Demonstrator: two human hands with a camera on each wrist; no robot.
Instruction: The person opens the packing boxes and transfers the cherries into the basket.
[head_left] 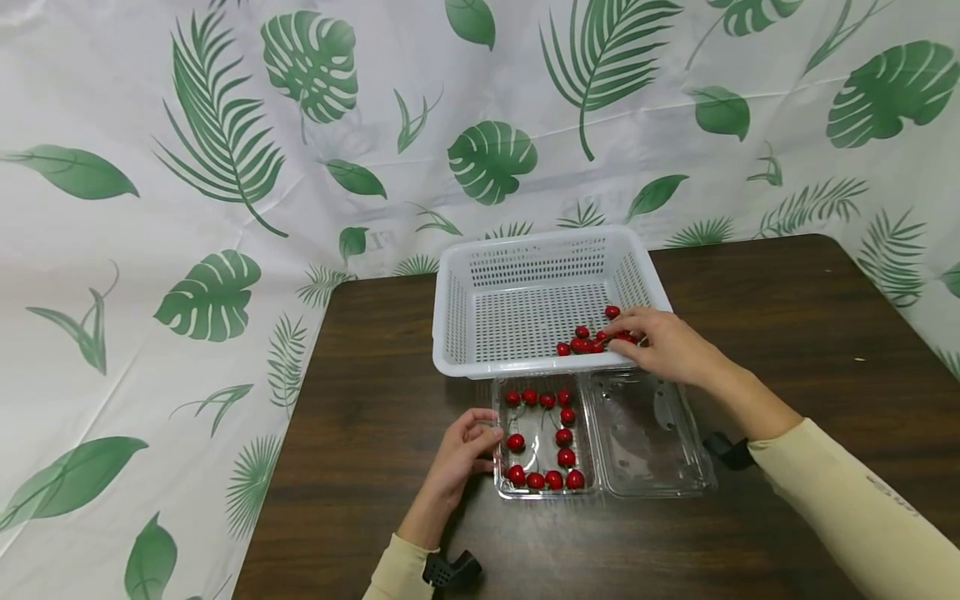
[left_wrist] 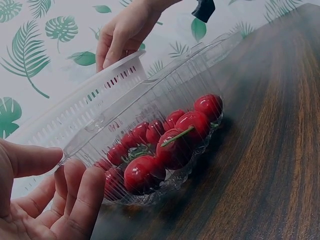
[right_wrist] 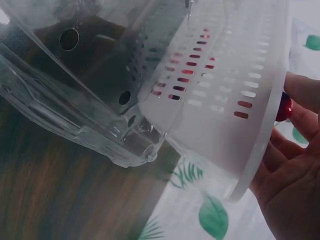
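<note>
hands [head_left: 461, 450] [head_left: 667, 346] hold clear box [head_left: 537, 450] and red cherry [right_wrist: 284, 108]

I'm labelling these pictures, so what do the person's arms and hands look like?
Left hand and right hand are gloveless. Left sleeve and right sleeve are pale yellow; the right has a small dark marking, unreadable here. Each wrist area shows a black fitting.

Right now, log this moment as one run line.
left hand: holding box side | right hand: in basket at cherries, grip unclear | box: open, cherries inside | basket: cherries toward near right
</note>
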